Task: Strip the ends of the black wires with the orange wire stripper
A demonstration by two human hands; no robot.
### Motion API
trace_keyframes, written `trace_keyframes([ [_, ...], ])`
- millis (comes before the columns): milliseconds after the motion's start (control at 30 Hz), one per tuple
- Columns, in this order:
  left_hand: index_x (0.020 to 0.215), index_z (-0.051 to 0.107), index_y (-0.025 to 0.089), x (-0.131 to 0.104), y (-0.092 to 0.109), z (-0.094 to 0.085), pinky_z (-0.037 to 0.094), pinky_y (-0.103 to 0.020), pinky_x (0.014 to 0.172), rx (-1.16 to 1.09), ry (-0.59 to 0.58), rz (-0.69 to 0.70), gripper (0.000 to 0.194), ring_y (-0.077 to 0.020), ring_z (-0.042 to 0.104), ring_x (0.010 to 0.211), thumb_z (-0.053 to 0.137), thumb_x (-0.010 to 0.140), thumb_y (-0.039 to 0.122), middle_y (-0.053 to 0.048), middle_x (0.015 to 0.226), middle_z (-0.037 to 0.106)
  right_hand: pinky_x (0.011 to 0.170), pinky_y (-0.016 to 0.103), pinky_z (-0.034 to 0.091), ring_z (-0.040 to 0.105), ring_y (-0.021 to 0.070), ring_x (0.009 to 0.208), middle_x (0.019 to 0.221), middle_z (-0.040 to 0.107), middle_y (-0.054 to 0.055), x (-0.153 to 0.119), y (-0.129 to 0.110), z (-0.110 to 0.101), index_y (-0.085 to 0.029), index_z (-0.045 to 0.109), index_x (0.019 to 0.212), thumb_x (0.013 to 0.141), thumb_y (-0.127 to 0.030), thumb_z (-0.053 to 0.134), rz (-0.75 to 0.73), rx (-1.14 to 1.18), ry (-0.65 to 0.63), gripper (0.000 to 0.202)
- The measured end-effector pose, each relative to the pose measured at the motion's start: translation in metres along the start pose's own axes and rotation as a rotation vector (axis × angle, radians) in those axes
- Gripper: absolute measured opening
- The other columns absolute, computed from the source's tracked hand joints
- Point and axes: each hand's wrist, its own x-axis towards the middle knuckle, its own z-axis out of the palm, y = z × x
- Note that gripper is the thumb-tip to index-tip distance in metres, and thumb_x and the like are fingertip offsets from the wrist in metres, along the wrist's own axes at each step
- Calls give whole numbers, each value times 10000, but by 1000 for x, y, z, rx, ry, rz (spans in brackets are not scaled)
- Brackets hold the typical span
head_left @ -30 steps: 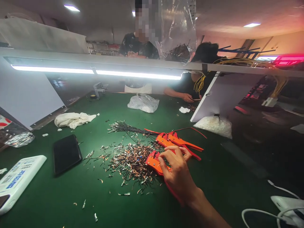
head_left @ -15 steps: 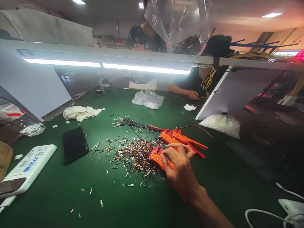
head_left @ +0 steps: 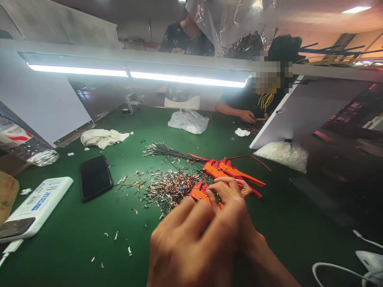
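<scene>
- Right hand (head_left: 236,203), entering from the lower right of the frame: thumb and index finger are bent toward each other at the near stripper (head_left: 199,193), an orange-and-red tool right of centre. Whether they grip the tool or pinch something slim, I cannot tell from where I stand.
- Near stripper, relation to the fingers: its head shows to the left of and below the thumb and index fingertips; its handles pass out of sight behind the hands.
- Left hand (head_left: 194,239), bottom centre: blurred, back toward the viewer, partly covering the right hand. Its fingers are curled and their tips hidden, so I cannot tell what, if anything, they grasp.
- Second stripper (head_left: 213,169) and third stripper (head_left: 235,170): side by side just beyond the right hand, handles slanting toward the right of the frame.
- Offcut pile (head_left: 167,187), centre: short dark, coppery and silvery pieces heaped on the green bench (head_left: 68,243), spreading up to the near stripper's head.
- Wire bundle (head_left: 170,152), above the pile: black leads, metal-tipped ends at the left.
- Left of the frame: dark phone (head_left: 96,178) and white power bank (head_left: 38,203), both lying flat.
- Far side, right of upper centre: a co-worker's hand (head_left: 247,116), well apart from the tools.
</scene>
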Motion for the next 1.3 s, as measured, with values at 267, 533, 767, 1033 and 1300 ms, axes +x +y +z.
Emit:
trace_keyframes([
  [267,1222,625,229,12,-54,43,378,-442,920,269,-147,-101,356,-259,588,1013,631,873,158,-52,1025,709,929,444,228,591,231,956,794,693,-45,5,3,-7,-238,599,834,912,-123,584,54,43,-54,140],
  [533,905,664,222,5,-63,53,322,-384,871,141,-131,-159,195,-143,628,670,498,952,131,20,779,729,942,437,236,588,226,964,796,693,-40,1,4,-3,-229,597,827,925,-126,573,49,56,-89,144],
  [767,898,649,205,6,-52,51,359,-337,841,95,-86,-194,146,-134,568,603,520,937,149,37,680,676,963,451,257,561,264,1063,1130,682,68,5,13,-9,-198,574,1201,957,-302,547,153,-54,-16,267],
  [1033,857,675,177,12,-33,44,364,-360,811,89,-51,-301,167,-151,571,597,528,912,122,1,680,691,948,455,246,577,271,1038,1040,706,42,0,24,-3,-205,611,1120,947,-340,550,216,-107,-139,228],
  [1300,817,679,199,5,-28,55,403,-325,715,42,-114,-402,148,-177,566,666,564,887,136,-2,698,701,923,454,235,585,282,1028,1035,720,48,-6,29,5,-202,634,1088,917,-318,570,156,-189,-222,216],
])
